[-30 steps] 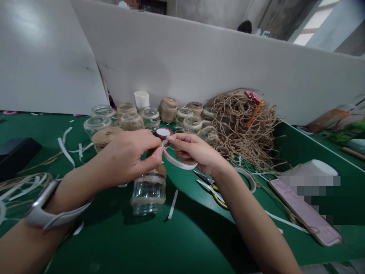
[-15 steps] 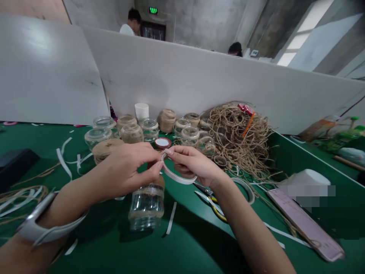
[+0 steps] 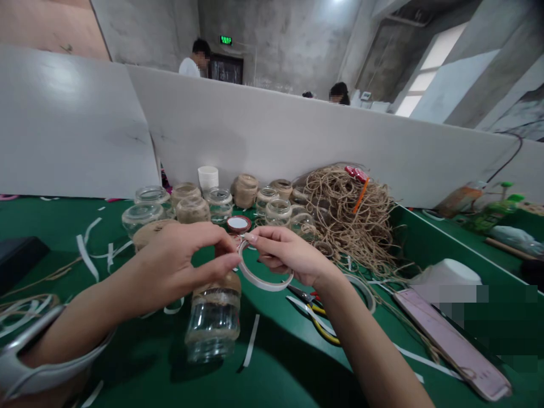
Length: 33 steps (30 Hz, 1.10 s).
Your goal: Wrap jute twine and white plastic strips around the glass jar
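Note:
My right hand [image 3: 285,252] pinches a thin roll of white tape [image 3: 266,283] at its upper left edge, above the green table. My left hand [image 3: 193,258] meets it there, thumb and fingertips closed at the same edge of the roll; whether they grip the tape's end is too small to tell. Below my left hand a glass jar [image 3: 213,326] with twine wrapped around part of it rests on the table, its threaded mouth towards me. A short white strip [image 3: 251,341] lies to the right of the jar.
Several jars [image 3: 220,205] stand at the back beside a heap of twine [image 3: 348,215]. Scissors [image 3: 325,328] and another tape roll [image 3: 366,294] lie right of centre, partly behind my right forearm. A pink phone [image 3: 453,343] is at the right. People [image 3: 190,67] are beyond the partition.
The view has tilted up a little, so the table things sit lower. My left thumb and fingers have shifted slightly at the roll's edge; my right hand keeps its hold.

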Motion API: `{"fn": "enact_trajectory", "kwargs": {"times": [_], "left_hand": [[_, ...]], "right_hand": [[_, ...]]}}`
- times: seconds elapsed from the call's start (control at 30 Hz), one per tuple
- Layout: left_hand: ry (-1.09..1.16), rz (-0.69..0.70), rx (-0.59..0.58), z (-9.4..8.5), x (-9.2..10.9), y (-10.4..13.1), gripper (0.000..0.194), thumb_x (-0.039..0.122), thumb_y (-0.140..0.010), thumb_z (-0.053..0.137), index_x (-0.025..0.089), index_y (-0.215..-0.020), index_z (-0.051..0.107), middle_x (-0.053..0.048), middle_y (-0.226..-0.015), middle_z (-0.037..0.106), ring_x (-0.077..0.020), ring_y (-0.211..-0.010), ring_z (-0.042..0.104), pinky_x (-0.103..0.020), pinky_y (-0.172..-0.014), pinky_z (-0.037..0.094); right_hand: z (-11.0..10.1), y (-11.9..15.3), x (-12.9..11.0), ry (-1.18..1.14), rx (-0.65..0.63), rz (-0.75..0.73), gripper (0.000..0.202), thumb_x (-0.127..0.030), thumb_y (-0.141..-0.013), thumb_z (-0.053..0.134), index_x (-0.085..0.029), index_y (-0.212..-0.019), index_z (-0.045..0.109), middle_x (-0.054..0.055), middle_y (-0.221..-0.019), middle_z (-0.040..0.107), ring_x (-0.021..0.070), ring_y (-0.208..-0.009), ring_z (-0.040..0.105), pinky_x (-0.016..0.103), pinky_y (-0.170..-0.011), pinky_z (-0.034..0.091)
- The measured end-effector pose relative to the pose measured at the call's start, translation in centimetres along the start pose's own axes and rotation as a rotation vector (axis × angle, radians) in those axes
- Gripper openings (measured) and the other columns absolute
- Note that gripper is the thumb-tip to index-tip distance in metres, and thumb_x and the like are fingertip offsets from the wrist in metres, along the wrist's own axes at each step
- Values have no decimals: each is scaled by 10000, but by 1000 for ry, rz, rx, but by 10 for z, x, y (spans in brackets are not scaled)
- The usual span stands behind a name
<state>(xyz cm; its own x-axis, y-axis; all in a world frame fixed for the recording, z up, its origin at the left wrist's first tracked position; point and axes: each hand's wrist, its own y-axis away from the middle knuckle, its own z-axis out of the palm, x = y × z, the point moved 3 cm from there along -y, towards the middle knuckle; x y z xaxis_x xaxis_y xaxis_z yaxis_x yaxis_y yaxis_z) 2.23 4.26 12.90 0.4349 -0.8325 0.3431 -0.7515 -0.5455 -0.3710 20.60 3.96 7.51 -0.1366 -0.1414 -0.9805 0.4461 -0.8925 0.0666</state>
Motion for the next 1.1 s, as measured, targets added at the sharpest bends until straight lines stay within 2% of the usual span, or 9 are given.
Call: {"fn": "enact_trajectory", "kwargs": {"times": [0.1, 0.4, 0.53, 0.67, 0.77, 0.9, 1.0, 1.1], "left_hand": [[54, -16, -35, -1, 2, 0, 177, 369, -926, 598, 221, -885, 685, 10, -777, 712, -149, -677, 639, -231, -605, 446], [-92, 14, 40, 2, 0, 0, 190, 277, -938, 515, 210, -838, 663, 3, -762, 694, -158, -683, 634, -254, -610, 445], [-156, 18, 119, -2, -2, 3, 193, 318, -936, 523, 215, -867, 672, -17, -813, 711, -184, -740, 655, -269, -628, 447], [-171, 1, 148, -6, -6, 5, 228, 349, -930, 518, 215, -842, 682, -28, -812, 726, -190, -738, 661, -273, -628, 455], [-117, -21, 145, -11, -6, 6, 212, 337, -923, 532, 216, -854, 691, -25, -786, 730, -179, -699, 656, -257, -586, 450], [83, -54, 79, -17, -3, 8, 124, 313, -902, 627, 237, -914, 723, -6, -793, 747, -147, -655, 653, -216, -540, 458], [155, -64, 64, -19, -1, 9, 97, 304, -886, 665, 247, -918, 737, 2, -807, 757, -146, -694, 673, -207, -573, 479], [133, -88, 59, -15, -1, 8, 120, 325, -894, 650, 245, -907, 737, 5, -809, 760, -146, -700, 677, -207, -572, 466]], "right_hand": [[1, 0, -1, -6, 4, 7, 312, -463, -846, 712, -192, -790, 568, -126, -541, 217, 53, -452, 115, 172, -370, 81], [-3, 0, 1, 35, -2, 14, 280, -456, -884, 673, -198, -815, 587, -122, -542, 221, 59, -453, 114, 182, -370, 75], [-3, 2, -1, 61, -23, 10, 287, -464, -876, 680, -197, -827, 588, -117, -555, 246, 58, -458, 142, 190, -387, 91], [-3, 5, -4, 96, -52, 4, 303, -480, -855, 695, -189, -843, 610, -109, -557, 288, 56, -459, 179, 206, -408, 94], [-4, 7, -6, 145, -77, -16, 332, -511, -845, 696, -184, -850, 638, -108, -540, 292, 61, -462, 201, 216, -416, 110], [-9, 11, -11, 216, -16, -64, 355, -524, -819, 717, -175, -795, 656, -89, -549, 348, 65, -484, 235, 227, -433, 145], [-9, 14, -15, 290, 3, -97, 305, -457, -803, 739, -165, -745, 675, -69, -558, 410, 68, -503, 277, 230, -452, 173], [-9, 16, -18, 319, 12, -136, 217, -369, -819, 715, -167, -742, 692, -53, -575, 473, 72, -519, 335, 224, -464, 214]]}}
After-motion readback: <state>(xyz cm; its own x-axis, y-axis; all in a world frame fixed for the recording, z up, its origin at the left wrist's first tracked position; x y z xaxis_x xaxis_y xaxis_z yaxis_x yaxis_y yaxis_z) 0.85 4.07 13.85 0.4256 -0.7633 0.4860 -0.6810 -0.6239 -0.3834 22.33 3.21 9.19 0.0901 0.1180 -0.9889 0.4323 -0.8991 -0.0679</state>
